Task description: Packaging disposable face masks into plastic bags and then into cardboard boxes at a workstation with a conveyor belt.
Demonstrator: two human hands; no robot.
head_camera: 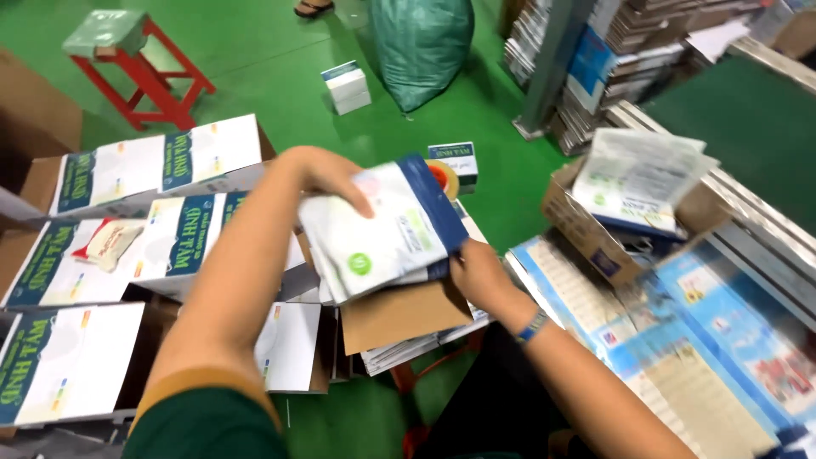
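Observation:
My left hand (327, 174) and my right hand (476, 274) hold a stack of white plastic packets with blue edges (382, 229) between them. The left hand presses on the stack's upper left side, the right hand grips its lower right corner. The stack hangs tilted above a brown cardboard flap (399, 313) of an open box. More white and blue cartons (178, 229) lie under my left forearm.
A cardboard box full of the same packets (629, 191) stands to the right, on flat blue printed sheets (680, 340). A red stool (144, 72), a green sack (421, 47) and a small white box (347, 85) stand on the green floor. Stacked paper fills the far right.

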